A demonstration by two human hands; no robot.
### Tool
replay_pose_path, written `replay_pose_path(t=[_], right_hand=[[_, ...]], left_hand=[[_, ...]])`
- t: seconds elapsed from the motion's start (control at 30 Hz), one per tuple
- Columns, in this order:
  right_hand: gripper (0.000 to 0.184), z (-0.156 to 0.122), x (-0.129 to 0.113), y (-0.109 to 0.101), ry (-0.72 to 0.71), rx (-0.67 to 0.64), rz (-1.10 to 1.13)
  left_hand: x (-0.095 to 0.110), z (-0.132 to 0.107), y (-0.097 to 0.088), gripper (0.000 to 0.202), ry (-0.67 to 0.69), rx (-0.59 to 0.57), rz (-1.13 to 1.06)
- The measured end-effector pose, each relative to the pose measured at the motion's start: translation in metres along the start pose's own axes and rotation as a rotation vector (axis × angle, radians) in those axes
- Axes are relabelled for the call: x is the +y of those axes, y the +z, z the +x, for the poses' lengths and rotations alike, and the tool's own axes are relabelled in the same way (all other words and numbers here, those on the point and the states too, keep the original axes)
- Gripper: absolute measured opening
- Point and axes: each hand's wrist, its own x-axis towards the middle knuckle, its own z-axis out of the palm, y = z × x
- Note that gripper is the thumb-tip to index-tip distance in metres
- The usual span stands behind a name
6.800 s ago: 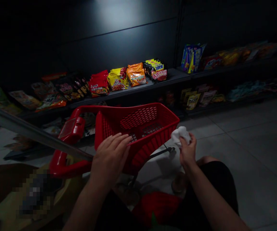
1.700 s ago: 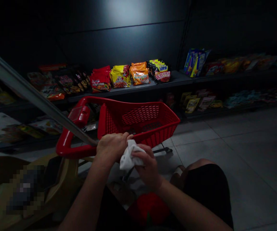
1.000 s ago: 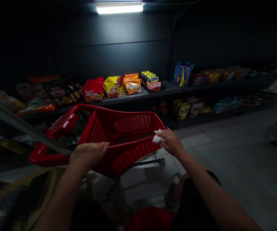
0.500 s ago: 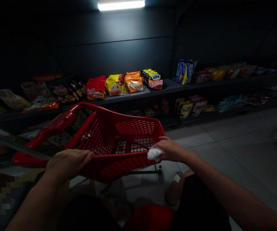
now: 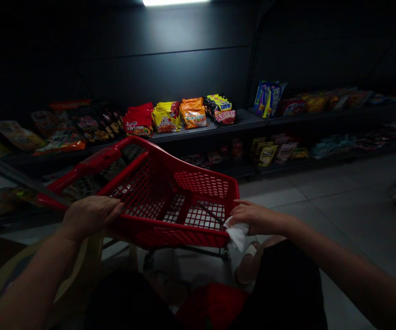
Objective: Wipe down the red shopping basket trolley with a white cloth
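A red plastic shopping cart (image 5: 173, 228) with a mesh basket stands directly in front of me, its long handle reaching to the left. My left hand (image 5: 91, 217) lies over the basket's near rim, with the fingers curled onto it. My right hand (image 5: 258, 219) presses a crumpled white cloth (image 5: 237, 233) against the rim's right corner. The cloth hangs partly below the rim, and my fingers cover its upper part. The basket holds nothing that I can see.
Dark shelves hold colourful snack packets (image 5: 166, 118) at the back, with more packets (image 5: 268, 155) on a lower shelf. Grey floor tiles (image 5: 321, 197) extend to the right. A red object (image 5: 211, 305) lies below the cart, near my dark shorts.
My right hand has slid the cloth rightward and down along the rim to the corner. The cart has swung, its handle now pointing further left and its basket interior more visible.
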Motion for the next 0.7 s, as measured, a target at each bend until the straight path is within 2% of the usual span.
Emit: replay_pose_path(t=[0.1, 0.2, 0.27, 0.33, 0.37, 0.47, 0.53, 0.6, 0.7], right_hand=[[0.038, 0.004, 0.004, 0.002, -0.003, 0.044, -0.070], [0.027, 0.018, -0.014, 0.010, 0.008, 0.020, -0.175], [0.024, 0.030, -0.030, 0.019, -0.006, -0.028, -0.234], [0.024, 0.041, -0.043, 0.027, -0.066, -0.075, -0.268], [0.025, 0.045, -0.048, 0.030, -0.114, -0.083, -0.276], [0.024, 0.052, -0.050, 0.032, -0.293, -0.052, -0.285], [0.029, 0.049, -0.039, 0.025, -0.358, -0.010, -0.296], [0.033, 0.042, -0.016, 0.013, -0.326, 0.019, -0.321], [0.035, 0.026, 0.032, -0.012, -0.144, 0.068, -0.386]], left_hand=[[0.023, 0.016, -0.001, 0.049, 0.077, -0.016, 0.163], [0.071, 0.025, 0.008, 0.042, 0.156, -0.008, 0.039], [0.106, 0.025, 0.018, 0.042, 0.261, -0.082, -0.053], [0.130, 0.022, 0.028, 0.046, 0.265, -0.088, -0.069], [0.135, 0.020, 0.032, 0.046, 0.279, -0.079, -0.072], [0.131, 0.020, 0.036, 0.043, 0.341, -0.055, -0.097], [0.122, 0.023, 0.037, 0.041, 0.397, -0.043, -0.129], [0.116, 0.029, 0.041, 0.040, 0.454, -0.009, -0.159], [0.114, 0.036, 0.050, 0.037, 0.504, 0.085, -0.191]])
